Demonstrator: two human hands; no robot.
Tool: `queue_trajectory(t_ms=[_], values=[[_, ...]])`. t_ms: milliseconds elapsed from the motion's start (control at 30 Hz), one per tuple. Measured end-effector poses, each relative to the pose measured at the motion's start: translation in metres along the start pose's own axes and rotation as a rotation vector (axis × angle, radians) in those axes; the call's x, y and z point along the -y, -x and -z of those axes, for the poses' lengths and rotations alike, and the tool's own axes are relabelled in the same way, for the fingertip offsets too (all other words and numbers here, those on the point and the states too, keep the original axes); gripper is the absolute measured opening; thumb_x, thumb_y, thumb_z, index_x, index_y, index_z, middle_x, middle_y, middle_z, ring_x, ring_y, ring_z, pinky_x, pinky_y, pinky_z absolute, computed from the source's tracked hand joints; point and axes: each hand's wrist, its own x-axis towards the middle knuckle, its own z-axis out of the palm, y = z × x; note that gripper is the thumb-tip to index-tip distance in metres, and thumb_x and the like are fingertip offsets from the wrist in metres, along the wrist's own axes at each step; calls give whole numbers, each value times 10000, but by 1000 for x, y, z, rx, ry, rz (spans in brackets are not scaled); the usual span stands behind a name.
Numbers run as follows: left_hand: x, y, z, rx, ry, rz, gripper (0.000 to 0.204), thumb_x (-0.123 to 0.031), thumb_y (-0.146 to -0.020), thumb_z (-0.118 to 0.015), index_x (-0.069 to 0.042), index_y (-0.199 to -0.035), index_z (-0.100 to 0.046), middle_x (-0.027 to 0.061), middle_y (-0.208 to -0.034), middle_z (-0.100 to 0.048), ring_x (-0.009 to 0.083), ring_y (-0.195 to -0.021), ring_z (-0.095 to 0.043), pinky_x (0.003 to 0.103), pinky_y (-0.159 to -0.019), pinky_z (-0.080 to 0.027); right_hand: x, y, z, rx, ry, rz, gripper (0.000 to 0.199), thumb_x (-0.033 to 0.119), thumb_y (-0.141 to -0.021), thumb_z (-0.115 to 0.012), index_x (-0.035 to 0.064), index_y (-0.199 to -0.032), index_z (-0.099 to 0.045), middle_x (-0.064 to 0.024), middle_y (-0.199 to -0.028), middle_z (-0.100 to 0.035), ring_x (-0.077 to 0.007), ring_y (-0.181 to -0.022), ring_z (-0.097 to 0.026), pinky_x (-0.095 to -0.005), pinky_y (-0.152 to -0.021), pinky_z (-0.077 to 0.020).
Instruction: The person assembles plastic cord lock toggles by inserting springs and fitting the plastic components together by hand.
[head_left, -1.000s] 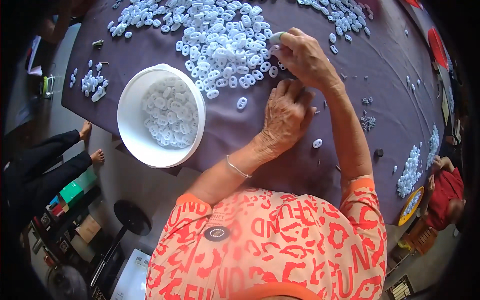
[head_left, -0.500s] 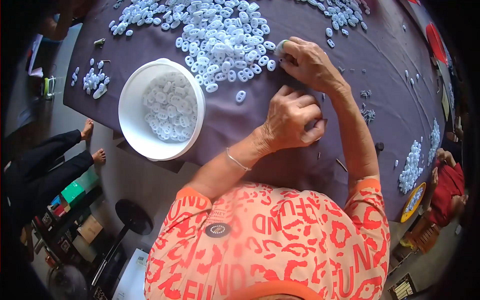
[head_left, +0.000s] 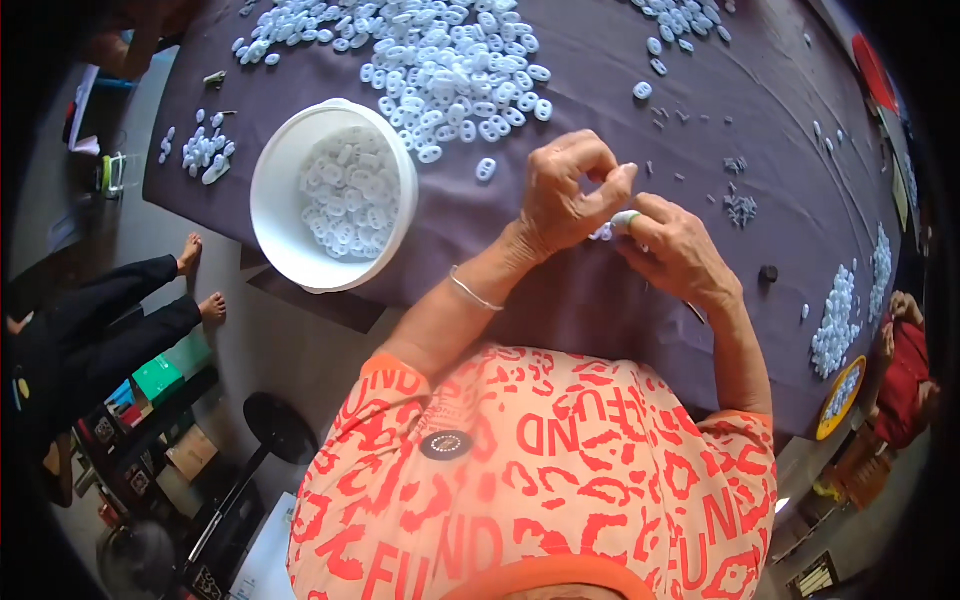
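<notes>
My left hand point(head_left: 575, 190), with a thin bracelet at its wrist, is closed, thumb and forefinger pressed together at the tips. Whatever it may pinch is too small to make out. Just right of it and nearer to me, my right hand point(head_left: 675, 240) is closed on a small white oval two-holed plastic piece point(head_left: 602, 232), partly hidden by the fingers. A whitish cover wraps one fingertip of that hand. Beyond my hands a large heap of such white pieces point(head_left: 455, 85) spreads over the dark cloth. Left of my left forearm, a white tub point(head_left: 268, 205) holds many more.
Small grey pins point(head_left: 740, 210) lie in little piles right of my hands, near a dark knob-like object point(head_left: 768, 273). More white pieces point(head_left: 835, 325) gather at the right table edge by a yellow-rimmed tray point(head_left: 832, 420). A person in red point(head_left: 905, 380) sits there; another person's legs point(head_left: 130, 300) show at left.
My right hand has come back from the edge of the heap toward me, holding a white piece. My left hand has moved slightly away from me, and the two hands are now close together.
</notes>
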Motion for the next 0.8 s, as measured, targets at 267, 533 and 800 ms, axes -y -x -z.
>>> queue_trajectory(t_ms=[267, 533, 800], values=[[0, 0, -5, 59, -89, 7, 163, -88, -725, -703, -16, -655, -574, 51, -618, -551, 138, -547, -510, 265, -518, -408, -11, -14, 2, -362, -18, -22, 152, -8, -753, -623, 8, -893, -567, -104, -881, -542, -265, -736, -578, -332, -616, -470], [2, 0, -8, 27, -103, 65, 178, -125, -726, -701, -13, -657, -581, 81, -623, -552, 193, -560, -537, 308, -531, -431, -37, 1, -4, -443, 160, -51, 110, -9, -767, -608, 13, -869, -574, -105, -879, -559, -273, -768, -583, -336, -647, -473], [14, 0, -2, -41, -55, 224, 116, -69, -783, -653, -13, -875, -613, 52, -808, -602, 116, -695, -577, 250, -631, -472, -54, 38, 13, -627, 75, -267, 102, 4, -777, -629, 20, -872, -595, -76, -857, -574, -203, -710, -606, -293, -618, -484]])
